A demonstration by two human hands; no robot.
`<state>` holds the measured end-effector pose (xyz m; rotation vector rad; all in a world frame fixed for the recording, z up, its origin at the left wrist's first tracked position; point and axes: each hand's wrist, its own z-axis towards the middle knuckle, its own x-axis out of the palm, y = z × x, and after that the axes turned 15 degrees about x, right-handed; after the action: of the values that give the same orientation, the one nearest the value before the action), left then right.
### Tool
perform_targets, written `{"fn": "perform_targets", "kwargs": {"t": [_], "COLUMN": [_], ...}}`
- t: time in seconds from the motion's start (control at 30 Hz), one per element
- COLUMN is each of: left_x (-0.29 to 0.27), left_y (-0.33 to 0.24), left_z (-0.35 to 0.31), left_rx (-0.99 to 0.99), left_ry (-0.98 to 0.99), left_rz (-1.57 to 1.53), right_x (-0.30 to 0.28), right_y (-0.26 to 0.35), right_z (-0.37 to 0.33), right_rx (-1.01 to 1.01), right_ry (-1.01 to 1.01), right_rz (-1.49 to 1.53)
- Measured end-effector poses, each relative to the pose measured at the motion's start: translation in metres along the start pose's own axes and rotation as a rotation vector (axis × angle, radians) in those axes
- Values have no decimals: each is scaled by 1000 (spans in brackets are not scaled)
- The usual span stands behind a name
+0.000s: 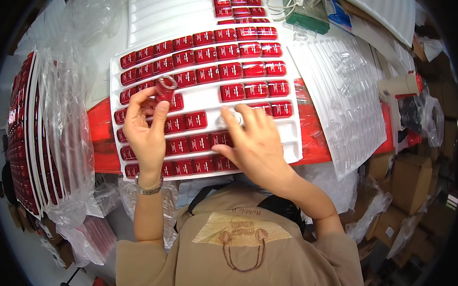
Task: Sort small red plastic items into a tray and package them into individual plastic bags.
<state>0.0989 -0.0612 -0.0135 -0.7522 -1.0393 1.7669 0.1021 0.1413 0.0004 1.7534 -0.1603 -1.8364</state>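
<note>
Close in, her right hand (254,144) lies flat and open on the white tray (289,137), while the left hand (146,125) pinches a red tag (165,88) above it, apparently mid-filling, needing careful lowering into an empty pocket beyond.

A: Glossy red all over this one — rows of small red pieces (231,70) with pale lettering sit in a white tray (294,145).

B: And the left hand (146,132) pinches one red piece (165,89) with a silvery ring on top.

A: Silver watch band (147,188) on that wrist, too.

B: Right hand (256,144) rests on the white tray. Clear plastic tray (341,96) off to the right.

A: Tan shirt (240,254), brown drawing on a yellowish patch.

B: Dark green box (309,19) up top.
</note>
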Motion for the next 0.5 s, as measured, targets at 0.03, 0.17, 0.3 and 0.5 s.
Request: {"fn": "perform_targets", "kwargs": {"t": [0.03, 0.17, 0.3, 0.5], "left_x": [-3, 4, 20, 57], "left_y": [-1, -11, -10, -6], "left_z": [0, -5, -12, -24], "left_rx": [-11, 113, 284, 438], "left_ry": [-17, 216, 365, 615], "left_rz": [-11, 255, 466, 669], "right_x": [9, 11, -12, -39], "right_y": [3, -10, -16, -54], "right_z": [3, 13, 19, 13], "right_rx": [-19, -27, 43, 421], "right_ry": [28, 82, 133, -112], "right_rz": [-53, 210, 504, 1024]}}
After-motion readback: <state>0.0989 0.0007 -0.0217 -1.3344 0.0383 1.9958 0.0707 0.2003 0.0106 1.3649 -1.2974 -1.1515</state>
